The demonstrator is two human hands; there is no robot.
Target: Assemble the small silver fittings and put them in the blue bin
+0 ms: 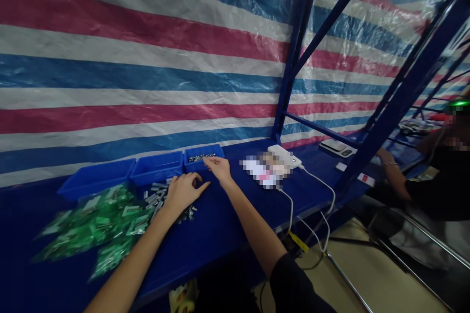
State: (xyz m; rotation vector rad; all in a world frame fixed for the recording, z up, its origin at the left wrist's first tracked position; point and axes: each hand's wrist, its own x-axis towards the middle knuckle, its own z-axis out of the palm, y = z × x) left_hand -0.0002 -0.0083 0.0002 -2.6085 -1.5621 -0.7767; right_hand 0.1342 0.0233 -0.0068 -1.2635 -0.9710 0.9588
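Over the small metal parts (154, 197) on the blue table, my left hand (185, 190) rests with its thumb and fingers apart. My right hand (218, 167) is at the front edge of the right blue bin (204, 152), which holds small metal pieces; its fingertips are pinched together, and anything between them is too small to make out. Some screws (191, 212) lie just below my left hand. Green plastic bags of parts (99, 222) are piled to the left of the metal parts.
Two more blue bins (97, 176) (157, 167) stand along the back. To the right are a white power bank (284, 155) with cables, a blurred item, a blue frame post (293, 58), a scale (337, 147) and a seated person (436, 171).
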